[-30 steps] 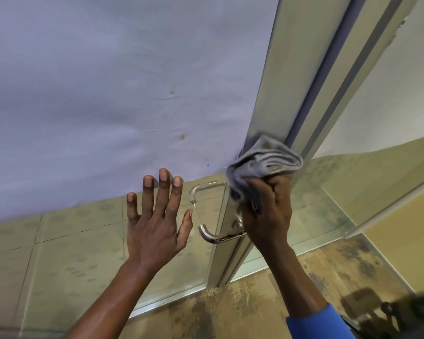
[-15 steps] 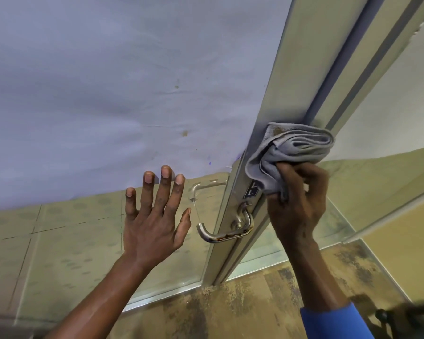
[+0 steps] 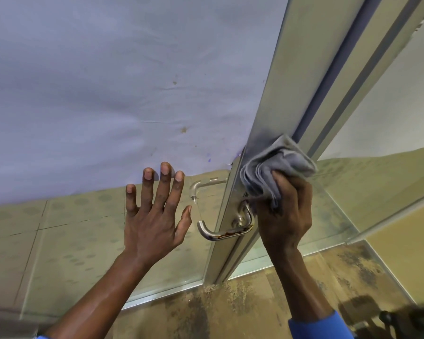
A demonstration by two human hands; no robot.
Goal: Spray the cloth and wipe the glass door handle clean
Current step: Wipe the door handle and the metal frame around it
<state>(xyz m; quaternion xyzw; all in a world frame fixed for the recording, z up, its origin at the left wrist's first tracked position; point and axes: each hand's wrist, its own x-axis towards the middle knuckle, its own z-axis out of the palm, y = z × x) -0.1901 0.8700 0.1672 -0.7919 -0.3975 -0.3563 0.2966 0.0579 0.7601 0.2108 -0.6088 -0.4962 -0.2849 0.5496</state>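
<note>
Clenching a bunched grey cloth (image 3: 277, 167), the right hand (image 3: 284, 216) presses it against the metal door frame (image 3: 274, 94), just above the lever handle (image 3: 224, 231), whose long axis points left toward the left hand (image 3: 154, 223), spread flat on the glass (image 3: 71, 241).

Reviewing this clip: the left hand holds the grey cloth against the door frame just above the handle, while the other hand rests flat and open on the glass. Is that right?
Not quite: the hands are swapped. The head view shows the right hand gripping the grey cloth against the door frame just above the handle, while the left hand rests flat and open on the glass.
</note>
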